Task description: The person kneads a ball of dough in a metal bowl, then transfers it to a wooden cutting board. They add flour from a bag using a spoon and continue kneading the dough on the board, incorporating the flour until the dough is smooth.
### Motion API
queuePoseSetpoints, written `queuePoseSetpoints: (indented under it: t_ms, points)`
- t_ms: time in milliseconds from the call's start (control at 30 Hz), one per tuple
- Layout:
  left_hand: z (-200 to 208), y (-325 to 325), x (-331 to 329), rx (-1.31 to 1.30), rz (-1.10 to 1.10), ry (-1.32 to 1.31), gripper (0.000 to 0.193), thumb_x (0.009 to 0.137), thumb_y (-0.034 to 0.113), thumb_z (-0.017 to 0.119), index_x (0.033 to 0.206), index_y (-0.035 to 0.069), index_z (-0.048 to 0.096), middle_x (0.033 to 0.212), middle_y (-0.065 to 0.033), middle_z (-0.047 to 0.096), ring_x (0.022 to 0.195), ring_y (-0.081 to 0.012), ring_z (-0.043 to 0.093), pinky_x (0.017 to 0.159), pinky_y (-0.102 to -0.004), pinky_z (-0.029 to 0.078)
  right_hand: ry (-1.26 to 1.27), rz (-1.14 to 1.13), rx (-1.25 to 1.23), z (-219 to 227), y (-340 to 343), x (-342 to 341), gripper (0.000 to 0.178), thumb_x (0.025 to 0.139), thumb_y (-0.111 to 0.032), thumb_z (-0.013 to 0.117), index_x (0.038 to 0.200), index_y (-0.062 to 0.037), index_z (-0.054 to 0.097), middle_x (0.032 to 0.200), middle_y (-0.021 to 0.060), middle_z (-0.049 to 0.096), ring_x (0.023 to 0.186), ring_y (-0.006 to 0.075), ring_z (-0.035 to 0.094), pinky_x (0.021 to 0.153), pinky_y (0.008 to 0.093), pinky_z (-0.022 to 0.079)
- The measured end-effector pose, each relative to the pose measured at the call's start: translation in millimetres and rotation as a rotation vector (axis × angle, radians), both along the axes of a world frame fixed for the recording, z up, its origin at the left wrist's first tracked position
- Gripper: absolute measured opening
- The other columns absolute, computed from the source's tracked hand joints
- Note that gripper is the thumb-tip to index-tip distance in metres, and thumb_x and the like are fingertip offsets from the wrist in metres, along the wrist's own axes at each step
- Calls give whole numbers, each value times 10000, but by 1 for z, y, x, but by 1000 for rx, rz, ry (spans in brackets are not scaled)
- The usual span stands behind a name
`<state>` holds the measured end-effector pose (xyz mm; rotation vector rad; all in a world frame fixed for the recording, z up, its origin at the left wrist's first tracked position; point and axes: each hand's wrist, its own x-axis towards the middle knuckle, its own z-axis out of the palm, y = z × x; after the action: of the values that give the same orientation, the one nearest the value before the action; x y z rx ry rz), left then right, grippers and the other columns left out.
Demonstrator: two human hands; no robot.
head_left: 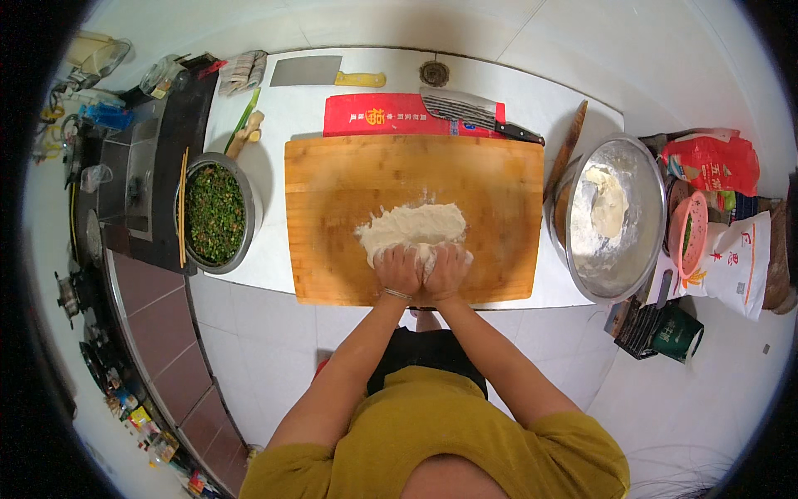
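A pale, floury lump of dough (416,225) lies across the middle of a wooden cutting board (499,183). My left hand (398,269) and my right hand (446,268) press side by side into its near edge. The fingers of both are curled down over the dough, and their tips are sunk in it or hidden. A thin bracelet circles my left wrist. Some loose flour is scattered on the board just beyond the dough.
Left of the board stands a metal bowl of chopped greens (214,218) with chopsticks (183,208) across its rim. A large floury steel bowl (619,274) stands at right beside a wooden rolling pin (567,145). Behind lie a cleaver (307,71) and a black-handled knife (461,110) on red packaging.
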<state>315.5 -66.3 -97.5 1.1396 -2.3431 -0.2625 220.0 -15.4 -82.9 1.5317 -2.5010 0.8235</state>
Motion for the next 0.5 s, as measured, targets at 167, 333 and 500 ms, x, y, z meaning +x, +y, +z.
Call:
queuePoseSetpoints:
  t_ms: [167, 333, 500]
  points:
    - [6, -22, -16, 166, 26, -115, 183, 774, 254, 505, 818, 92, 580, 852, -90, 557, 779, -272, 499, 709, -429, 354, -20, 34, 176, -6, -16, -19, 254, 737, -311, 584, 807, -74, 523, 834, 115, 531, 815, 296, 514, 699, 414, 378]
    - [18, -50, -38, 282, 73, -242, 201, 827, 232, 467, 778, 66, 570, 814, -92, 564, 759, -272, 508, 680, -404, 370, -29, 72, 301, 3, -51, -41, 161, 746, -221, 548, 756, -67, 502, 774, 117, 551, 778, 284, 550, 641, 386, 429]
    - [14, -33, -13, 353, 0, -176, 275, 802, 236, 495, 977, 34, 561, 966, -129, 562, 878, -286, 509, 763, -417, 385, -107, 105, 318, 8, -36, -59, 255, 734, -266, 607, 838, -38, 559, 810, 132, 578, 791, 306, 560, 681, 391, 460]
